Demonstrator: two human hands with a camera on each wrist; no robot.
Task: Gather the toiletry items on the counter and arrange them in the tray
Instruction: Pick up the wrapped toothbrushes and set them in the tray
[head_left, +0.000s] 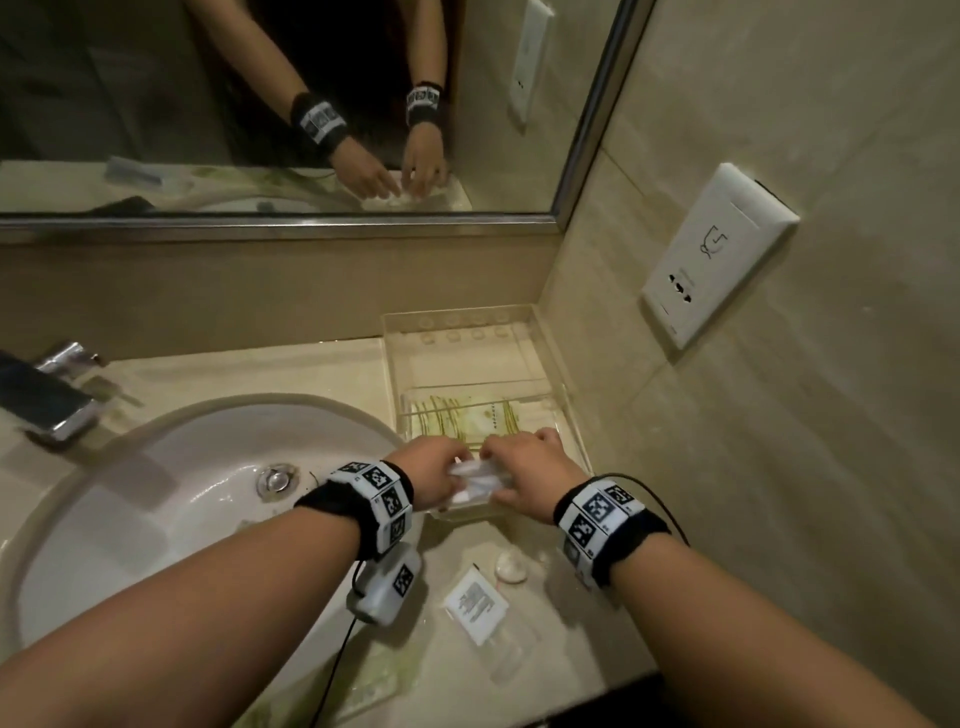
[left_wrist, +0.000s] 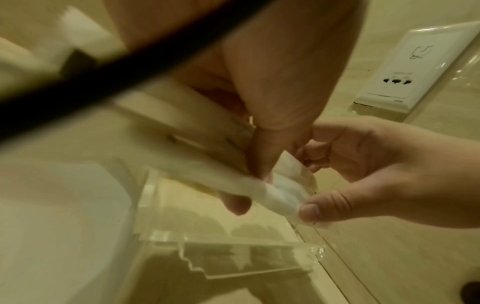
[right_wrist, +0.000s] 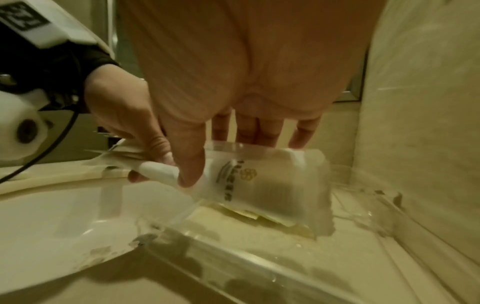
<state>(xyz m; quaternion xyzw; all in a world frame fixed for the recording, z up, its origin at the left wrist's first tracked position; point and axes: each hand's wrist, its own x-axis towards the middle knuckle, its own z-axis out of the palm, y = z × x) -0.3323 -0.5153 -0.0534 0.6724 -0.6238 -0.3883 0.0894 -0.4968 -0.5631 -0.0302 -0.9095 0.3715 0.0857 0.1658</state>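
Note:
A clear plastic tray (head_left: 550, 364) stands on the counter right of the sink, against the wall. A flat packet with green stripes (head_left: 462, 418) lies in it. Both hands meet over the tray's near end. My left hand (head_left: 441, 475) pinches the left end of a bundle of white translucent packets (head_left: 478, 480). My right hand (head_left: 511, 467) grips a printed frosted packet (right_wrist: 262, 181) from the right, thumb in front and fingers behind it. In the left wrist view my left hand (left_wrist: 249, 185) holds the bundle (left_wrist: 280, 195) just above the tray's floor (left_wrist: 207, 216).
A white sachet (head_left: 475, 603), a small round pale item (head_left: 511, 566) and a clear packet (head_left: 511, 654) lie on the counter near its front edge. The sink basin (head_left: 171, 493) and tap (head_left: 57, 395) are left. A wall socket (head_left: 717, 254) sits right.

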